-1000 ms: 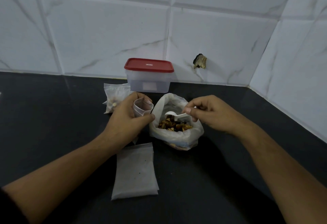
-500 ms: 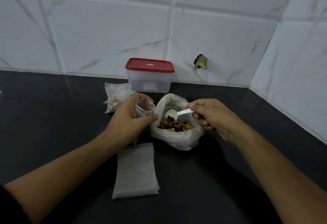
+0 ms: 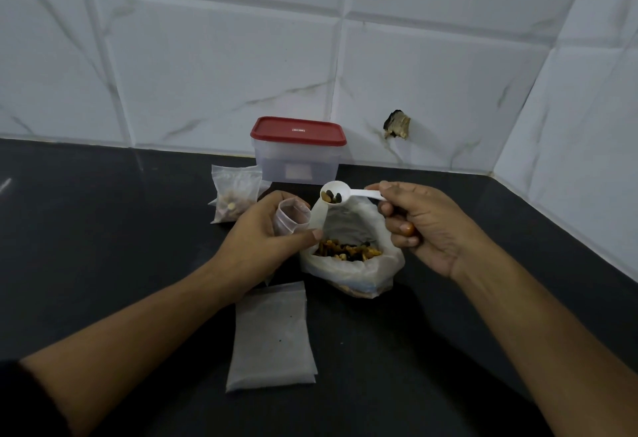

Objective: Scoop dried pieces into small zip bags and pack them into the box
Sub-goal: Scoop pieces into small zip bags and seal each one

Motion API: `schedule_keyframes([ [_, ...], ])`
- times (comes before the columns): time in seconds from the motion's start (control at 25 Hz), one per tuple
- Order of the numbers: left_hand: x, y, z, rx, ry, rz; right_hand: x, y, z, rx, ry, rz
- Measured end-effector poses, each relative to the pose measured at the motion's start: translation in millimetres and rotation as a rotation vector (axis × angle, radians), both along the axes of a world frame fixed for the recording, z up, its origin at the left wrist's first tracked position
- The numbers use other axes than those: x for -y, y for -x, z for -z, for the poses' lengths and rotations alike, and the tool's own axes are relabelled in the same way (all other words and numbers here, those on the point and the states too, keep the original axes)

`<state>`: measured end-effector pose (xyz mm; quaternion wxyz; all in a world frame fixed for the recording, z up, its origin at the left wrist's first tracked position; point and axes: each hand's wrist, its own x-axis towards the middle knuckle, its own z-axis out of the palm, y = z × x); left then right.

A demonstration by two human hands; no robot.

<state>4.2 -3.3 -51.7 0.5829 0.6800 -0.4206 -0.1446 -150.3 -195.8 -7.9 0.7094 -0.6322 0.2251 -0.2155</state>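
My left hand (image 3: 266, 233) grips a small clear zip bag (image 3: 290, 217) with its mouth held open and facing up. My right hand (image 3: 419, 226) pinches the handle of a white plastic scoop (image 3: 340, 195), whose bowl carries a few dark and golden dried pieces. The scoop hovers just right of the small bag's mouth, above the large open plastic bag (image 3: 348, 264) of mixed dried pieces. Behind stands a clear box with a red lid (image 3: 298, 148), closed. A filled small zip bag (image 3: 234, 195) lies to its left.
A stack of flat unfilled zip bags (image 3: 272, 336) lies on the dark counter (image 3: 103, 229) near me. White tiled walls close the back and right side, with a chipped hole (image 3: 397, 124) in the back tile.
My right hand has lifted the scoop out of the large bag, now loaded with pieces, up toward the small bag's mouth. My left hand has kept the small bag in place.
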Motion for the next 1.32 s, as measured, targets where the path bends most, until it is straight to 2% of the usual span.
schedule_keyframes([
  [0.24,-0.4,0.9,-0.3,-0.026,0.022,0.052,-23.7,-1.4,-3.3,0.035,0.091,-0.108],
  [0.6,1.0,0.2,-1.2,-0.01,0.043,0.081,-43.8,-1.1,-3.1,-0.06,0.696,-0.201],
  [0.84,1.3,-1.1,1.0,0.01,0.048,0.071,-37.1,-1.3,0.7,-0.022,0.871,-0.221],
  [1.08,0.8,-2.2,0.9,-0.013,0.05,0.093,-35.5,-0.1,-1.3,-0.032,0.783,-0.246],
  [1.2,-0.5,-0.8,-1.6,-0.065,0.042,0.11,-30.1,1.7,-5.1,0.011,0.551,-0.152],
  [1.32,-3.0,-1.4,-6.8,-0.043,-0.017,0.107,-16.4,5.6,-8.2,0.002,0.322,-0.091],
])
